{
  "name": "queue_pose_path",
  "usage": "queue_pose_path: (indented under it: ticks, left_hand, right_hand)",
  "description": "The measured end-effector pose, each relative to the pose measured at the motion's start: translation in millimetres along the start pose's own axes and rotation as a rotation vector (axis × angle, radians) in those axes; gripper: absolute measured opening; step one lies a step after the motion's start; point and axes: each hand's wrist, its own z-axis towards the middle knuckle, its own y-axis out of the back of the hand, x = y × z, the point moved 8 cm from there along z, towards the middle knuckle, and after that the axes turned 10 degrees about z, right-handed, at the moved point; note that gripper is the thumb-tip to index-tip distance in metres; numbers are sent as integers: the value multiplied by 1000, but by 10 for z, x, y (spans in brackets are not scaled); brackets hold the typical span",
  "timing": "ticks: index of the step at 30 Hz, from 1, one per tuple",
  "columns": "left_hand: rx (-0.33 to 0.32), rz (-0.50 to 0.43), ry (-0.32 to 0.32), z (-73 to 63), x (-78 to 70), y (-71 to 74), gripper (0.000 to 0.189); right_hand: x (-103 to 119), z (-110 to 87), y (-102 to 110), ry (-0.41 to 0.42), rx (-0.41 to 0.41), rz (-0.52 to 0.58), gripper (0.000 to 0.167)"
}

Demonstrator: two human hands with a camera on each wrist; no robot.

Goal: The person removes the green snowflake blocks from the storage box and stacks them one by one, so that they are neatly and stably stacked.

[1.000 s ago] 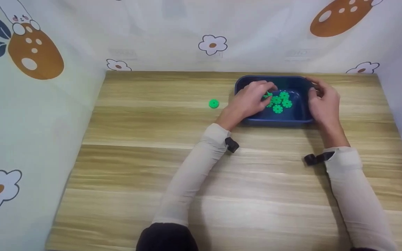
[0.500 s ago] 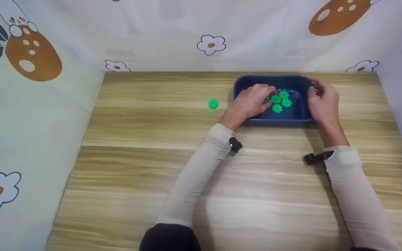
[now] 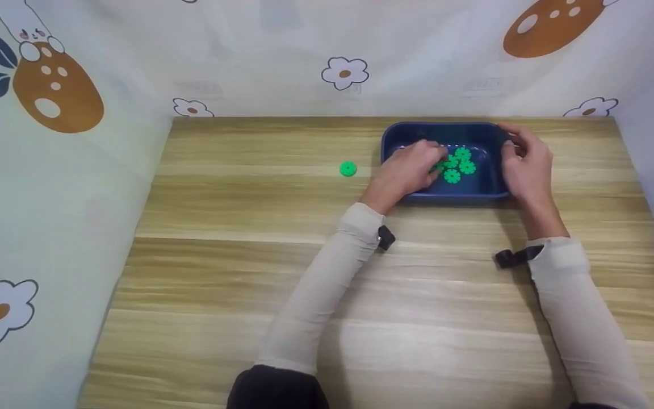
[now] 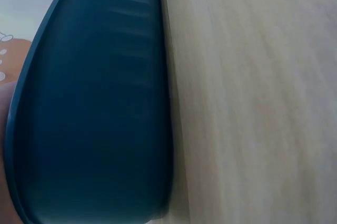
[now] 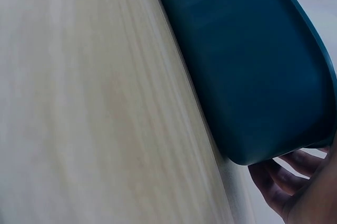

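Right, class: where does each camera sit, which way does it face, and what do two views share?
Head: worn on the head, facing forward and down at the blue bin; both sleeves, left hand and right hand show.
Left wrist: worn there, facing bin's outside; skin, left edge.
Right wrist: likewise; fingers, lower right.
Both wrist views share bin and wooden tabletop.

Head view: from high above, facing forward and down, the farthest back; takes in the whole tub (image 3: 457,197), the surface (image 3: 230,227) and the wall (image 3: 270,57) behind.
Left wrist view: low, close to the tub's near side, facing its outer face; turned sideways, tub at left, surface at right.
Right wrist view: low, close, turned the opposite way; tub upper right, right grip (image 5: 313,195) in the lower corner.
Shared tub: outside in both wrist views, inside from the head.
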Motion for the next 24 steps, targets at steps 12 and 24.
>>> queue_pose_path:
  ticks: [12,24]
  left_hand:
    - [45,9,7,16,11,-52,33]
    - [49,-28,2,9,17,-48,34]
  right_hand:
    - [-21,9,-2,15,-2,0,41]
    - [-34,16,-8,0,12,5,40]
